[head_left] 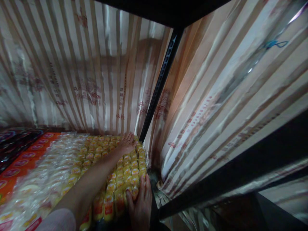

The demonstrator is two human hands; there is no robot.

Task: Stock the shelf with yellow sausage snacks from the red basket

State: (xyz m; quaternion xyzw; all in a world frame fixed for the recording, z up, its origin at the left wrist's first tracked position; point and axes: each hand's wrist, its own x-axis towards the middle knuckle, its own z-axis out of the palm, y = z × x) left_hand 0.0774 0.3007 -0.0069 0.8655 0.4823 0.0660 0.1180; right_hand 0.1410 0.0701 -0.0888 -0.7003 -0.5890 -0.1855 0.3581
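Rows of small yellow packets [127,166] stand packed tightly together, the front ones showing red and white labels. My left hand [127,144] reaches across them to the far right corner. Its fingers are stretched out and rest on the packets at the back edge. Lower down, my right hand [141,202] lies against the near right corner of the block. Its thumb is spread from its fingers, which point along the right side. Neither hand shows anything gripped. My left forearm hides part of the yellow rows.
Left of the yellow packets lie clear-wrapped packets [48,173], then an orange printed strip [29,155] and dark glossy packs [14,150]. A black slotted post [158,86] rises at the back corner. Printed striped sheeting [96,70] hangs behind. A dark bar [228,166] slants across the right.
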